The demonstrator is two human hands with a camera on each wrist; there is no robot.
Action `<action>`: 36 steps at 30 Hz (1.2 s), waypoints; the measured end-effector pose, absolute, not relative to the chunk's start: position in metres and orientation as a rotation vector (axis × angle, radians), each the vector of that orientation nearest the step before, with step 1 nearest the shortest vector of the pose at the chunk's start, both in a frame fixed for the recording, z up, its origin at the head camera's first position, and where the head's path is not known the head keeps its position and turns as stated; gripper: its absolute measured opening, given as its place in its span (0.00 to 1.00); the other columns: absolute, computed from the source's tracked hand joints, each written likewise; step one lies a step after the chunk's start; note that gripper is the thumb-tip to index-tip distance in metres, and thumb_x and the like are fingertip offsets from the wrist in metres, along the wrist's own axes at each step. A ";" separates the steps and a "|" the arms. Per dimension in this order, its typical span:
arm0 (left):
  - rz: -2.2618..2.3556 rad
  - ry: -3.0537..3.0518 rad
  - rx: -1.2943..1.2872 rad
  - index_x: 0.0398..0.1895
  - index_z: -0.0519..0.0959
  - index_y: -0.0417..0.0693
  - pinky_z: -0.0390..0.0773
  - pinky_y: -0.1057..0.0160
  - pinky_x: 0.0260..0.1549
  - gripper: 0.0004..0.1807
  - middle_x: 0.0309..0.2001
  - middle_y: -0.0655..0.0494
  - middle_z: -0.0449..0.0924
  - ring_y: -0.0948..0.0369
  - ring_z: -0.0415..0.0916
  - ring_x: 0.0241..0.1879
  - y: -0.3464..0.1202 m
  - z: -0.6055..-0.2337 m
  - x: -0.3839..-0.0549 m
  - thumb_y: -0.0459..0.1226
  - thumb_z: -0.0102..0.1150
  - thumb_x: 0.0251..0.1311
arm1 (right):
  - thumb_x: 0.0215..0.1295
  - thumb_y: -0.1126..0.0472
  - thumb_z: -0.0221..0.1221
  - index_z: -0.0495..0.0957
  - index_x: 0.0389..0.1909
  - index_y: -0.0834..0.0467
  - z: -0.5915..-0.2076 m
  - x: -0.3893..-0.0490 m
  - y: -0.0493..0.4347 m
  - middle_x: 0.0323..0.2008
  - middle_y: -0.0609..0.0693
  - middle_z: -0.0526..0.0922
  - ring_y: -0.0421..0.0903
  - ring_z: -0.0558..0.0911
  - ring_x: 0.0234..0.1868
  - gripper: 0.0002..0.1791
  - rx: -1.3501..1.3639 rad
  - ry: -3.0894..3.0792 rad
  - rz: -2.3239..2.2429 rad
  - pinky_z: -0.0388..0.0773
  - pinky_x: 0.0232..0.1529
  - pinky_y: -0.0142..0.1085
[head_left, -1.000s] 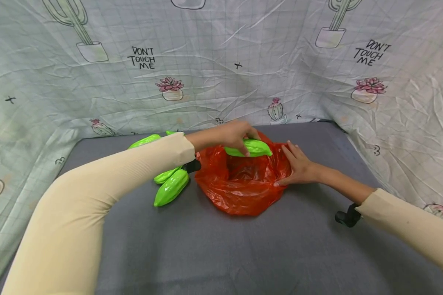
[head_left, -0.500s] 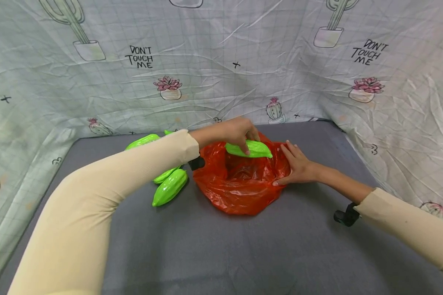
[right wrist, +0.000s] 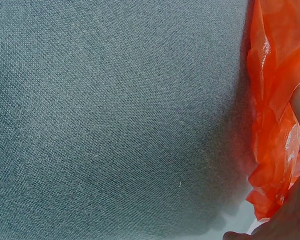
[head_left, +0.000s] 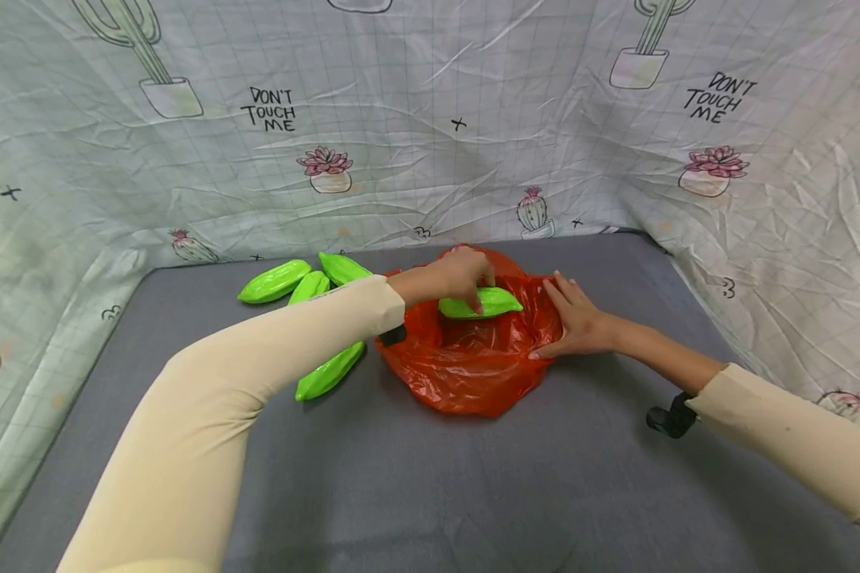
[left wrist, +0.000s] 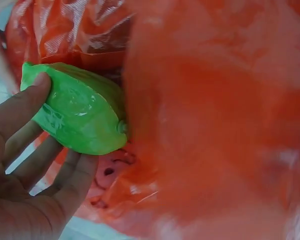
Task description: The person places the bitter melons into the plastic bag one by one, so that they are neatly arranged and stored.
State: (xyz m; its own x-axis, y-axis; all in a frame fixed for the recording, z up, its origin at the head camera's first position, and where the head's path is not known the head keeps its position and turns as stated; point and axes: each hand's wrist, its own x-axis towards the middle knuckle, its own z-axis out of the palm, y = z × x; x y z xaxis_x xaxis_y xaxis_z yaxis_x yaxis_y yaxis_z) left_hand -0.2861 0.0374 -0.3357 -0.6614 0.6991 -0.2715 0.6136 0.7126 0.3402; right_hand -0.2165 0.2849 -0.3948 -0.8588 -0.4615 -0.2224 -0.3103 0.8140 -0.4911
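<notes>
My left hand (head_left: 457, 276) pinches a bright green, ridged, pod-shaped fruit (head_left: 499, 302) with a pointed tip. It holds the fruit at the wide mouth of a crumpled red plastic bag (head_left: 466, 386). In the left wrist view the thumb lies on top of the glossy green fruit (left wrist: 77, 107), fingers beneath, with red film all round. My right hand (head_left: 582, 322) rests against the bag's right rim, fingers spread and straight, thumb toward the front. The right wrist view has only part of that hand (right wrist: 297, 200) beside the bag's edge (right wrist: 272, 110).
Several more green fruits lie left of the bag, one at the back left (head_left: 274, 282) and one nearer the front (head_left: 330, 376), with the left sleeve (head_left: 279, 350) crossing over them. A grey cloth (head_left: 416, 493) covers the table. Cactus-print fabric (head_left: 401, 103) hangs behind and at the sides.
My left hand has come down slightly with the green fruit, lower into the bag's mouth. The left sleeve has shifted right, showing more of the fruits behind it. My right hand stays on the rim.
</notes>
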 end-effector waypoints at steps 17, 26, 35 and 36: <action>0.251 2.508 0.995 0.51 0.87 0.42 0.80 0.63 0.44 0.18 0.47 0.52 0.86 0.58 0.76 0.43 0.048 -0.348 -0.293 0.34 0.76 0.55 | 0.52 0.41 0.75 0.39 0.78 0.73 -0.394 -0.215 0.286 0.77 0.75 0.32 0.76 0.34 0.76 0.70 -0.583 2.665 -0.641 0.40 0.72 0.69; 0.111 2.467 1.003 0.24 0.75 0.45 0.58 0.67 0.25 0.16 0.22 0.58 0.56 0.61 0.54 0.25 0.052 -0.337 -0.295 0.37 0.76 0.56 | 0.52 0.40 0.74 0.39 0.78 0.73 -0.391 -0.215 0.283 0.77 0.75 0.33 0.76 0.35 0.76 0.71 -0.591 2.662 -0.639 0.41 0.72 0.69; 0.188 2.446 1.079 0.59 0.81 0.38 0.78 0.56 0.55 0.21 0.56 0.43 0.82 0.51 0.77 0.57 0.019 -0.280 -0.279 0.34 0.69 0.63 | 0.52 0.40 0.74 0.38 0.79 0.71 -0.391 -0.215 0.283 0.78 0.73 0.32 0.76 0.34 0.76 0.71 -0.570 2.647 -0.636 0.41 0.71 0.71; 0.234 2.449 1.083 0.58 0.82 0.38 0.78 0.56 0.55 0.20 0.55 0.43 0.83 0.50 0.78 0.56 0.010 -0.274 -0.276 0.33 0.68 0.63 | 0.52 0.40 0.74 0.38 0.79 0.71 -0.391 -0.215 0.283 0.78 0.73 0.32 0.76 0.34 0.76 0.71 -0.566 2.647 -0.633 0.41 0.71 0.71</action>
State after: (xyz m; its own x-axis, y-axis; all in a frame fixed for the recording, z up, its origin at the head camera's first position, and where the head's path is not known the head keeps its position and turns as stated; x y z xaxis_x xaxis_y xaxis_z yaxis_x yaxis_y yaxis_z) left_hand -0.2758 0.0103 -0.2740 -0.5909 0.7350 -0.3327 0.6587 0.6776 0.3272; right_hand -0.2150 0.2833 -0.3910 -0.8549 -0.4561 -0.2473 -0.2949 0.8193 -0.4917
